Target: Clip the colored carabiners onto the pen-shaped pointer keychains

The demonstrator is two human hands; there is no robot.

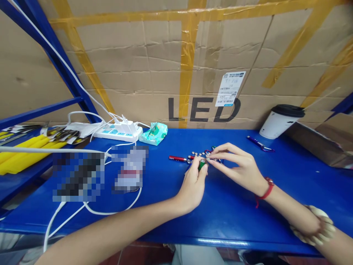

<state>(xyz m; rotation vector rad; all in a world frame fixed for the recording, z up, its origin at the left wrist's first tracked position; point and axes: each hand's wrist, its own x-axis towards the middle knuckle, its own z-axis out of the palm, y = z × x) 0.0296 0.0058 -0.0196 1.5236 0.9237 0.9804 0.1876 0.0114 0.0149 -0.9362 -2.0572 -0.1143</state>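
Observation:
My left hand point(194, 186) is closed round a short green metal tube point(202, 164), whose open-looking end points away from me. Just to its right, my right hand point(238, 167) pinches a small silvery piece point(207, 157) between thumb and fingertips, apart from the tube by a small gap. It looks like a button cell, though the fingers partly cover it. Behind the hands, several small round silver pieces point(195, 153) lie on the blue table. A slim red metal tube point(178, 158), like a keychain torch, rests left of them. Coloured carabiner clips point(213, 148) are partly hidden by my right fingers.
A blue keychain torch point(256, 142) with a clip lies at the right, before a lidded paper cup point(281, 121) and an open carton point(322, 140). Leftward are a power strip point(116, 132), a tissue pack point(154, 133), blurred-out devices point(131, 169) and white cables point(116, 212).

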